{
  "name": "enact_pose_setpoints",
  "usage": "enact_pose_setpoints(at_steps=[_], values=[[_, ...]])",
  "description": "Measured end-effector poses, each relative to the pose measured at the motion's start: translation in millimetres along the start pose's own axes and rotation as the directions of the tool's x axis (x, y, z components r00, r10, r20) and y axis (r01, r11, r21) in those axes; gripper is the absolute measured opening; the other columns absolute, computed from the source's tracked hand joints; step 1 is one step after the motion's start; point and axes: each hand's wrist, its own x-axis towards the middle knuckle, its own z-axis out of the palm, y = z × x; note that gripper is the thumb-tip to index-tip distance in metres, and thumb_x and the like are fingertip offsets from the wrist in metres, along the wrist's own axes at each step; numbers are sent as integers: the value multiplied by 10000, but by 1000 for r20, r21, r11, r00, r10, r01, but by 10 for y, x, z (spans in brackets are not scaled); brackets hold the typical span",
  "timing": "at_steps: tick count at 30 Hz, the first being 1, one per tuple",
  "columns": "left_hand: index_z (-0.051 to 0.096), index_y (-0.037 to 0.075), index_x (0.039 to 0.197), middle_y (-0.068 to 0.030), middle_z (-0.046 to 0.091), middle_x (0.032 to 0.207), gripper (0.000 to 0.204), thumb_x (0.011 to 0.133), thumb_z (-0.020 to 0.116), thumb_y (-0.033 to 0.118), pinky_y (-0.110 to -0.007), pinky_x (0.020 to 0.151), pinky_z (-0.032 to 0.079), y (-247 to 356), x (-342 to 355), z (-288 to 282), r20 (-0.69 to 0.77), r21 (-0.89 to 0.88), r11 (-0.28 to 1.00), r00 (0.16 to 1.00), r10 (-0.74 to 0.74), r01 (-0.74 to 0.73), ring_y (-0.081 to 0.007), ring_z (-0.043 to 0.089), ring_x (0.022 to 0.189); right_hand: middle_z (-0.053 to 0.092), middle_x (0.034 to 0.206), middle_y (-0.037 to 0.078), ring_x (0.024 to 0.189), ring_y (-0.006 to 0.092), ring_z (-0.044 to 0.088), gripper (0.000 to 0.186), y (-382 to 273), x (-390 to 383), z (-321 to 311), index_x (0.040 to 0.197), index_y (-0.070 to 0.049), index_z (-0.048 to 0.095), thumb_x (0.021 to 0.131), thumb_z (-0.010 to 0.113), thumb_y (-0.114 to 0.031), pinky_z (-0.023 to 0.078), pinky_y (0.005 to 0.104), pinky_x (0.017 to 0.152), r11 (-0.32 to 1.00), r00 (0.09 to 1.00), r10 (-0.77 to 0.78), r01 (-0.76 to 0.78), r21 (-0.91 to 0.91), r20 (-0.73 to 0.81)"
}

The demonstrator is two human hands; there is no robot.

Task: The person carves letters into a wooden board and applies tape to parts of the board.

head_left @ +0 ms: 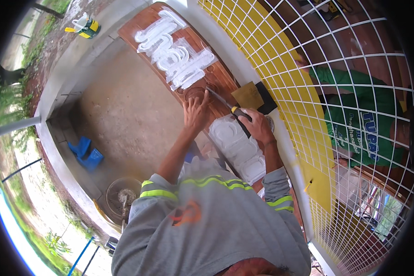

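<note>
A long reddish-brown wooden board (pixel 145 19) with carved shapes lies slantwise in front of me. My right hand (pixel 260 126) is closed round the black-and-yellow handle of a screwdriver (pixel 223 102), which has a long thin metal shaft; its flat end is too small to rule out a chisel. The tip points up-left to the bare carved part of the board. Beside that tip, my left hand (pixel 196 112) rests on the board with its fingers apart. White-coated raised shapes under clear film (pixel 175 50) cover the far part, and more white film-covered shapes (pixel 237 145) the near part.
Sandpaper (pixel 248 95) and a black sheet (pixel 266 97) lie right of the board. A white wire grille (pixel 303 92) runs along the right, with a person in green (pixel 363 119) behind it. Blue pieces (pixel 86 153), a round-framed fan (pixel 123 195) and a bucket (pixel 87 27) are left.
</note>
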Motion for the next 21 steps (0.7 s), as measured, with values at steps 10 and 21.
enact_pose_setpoints(at_steps=[10,21], values=[[491,198,1482,-101,690,1038,636,862,629,207,-461,963,366,63,58,-97,140,-44,994,986,-94,101,-271,568,1146,672,1151,261,1088,414,639,399,66,-18,46,1165,81,642,950,630,-255,501,420,944,997,1000,3,-4,73,18],[488,255,1482,-144,708,810,625,869,604,220,-443,870,410,-2,42,-40,167,-116,984,980,-111,132,-296,689,798,679,1134,234,1069,400,643,357,60,29,20,1166,48,653,933,641,-222,507,415,929,998,1000,24,-25,49,17]])
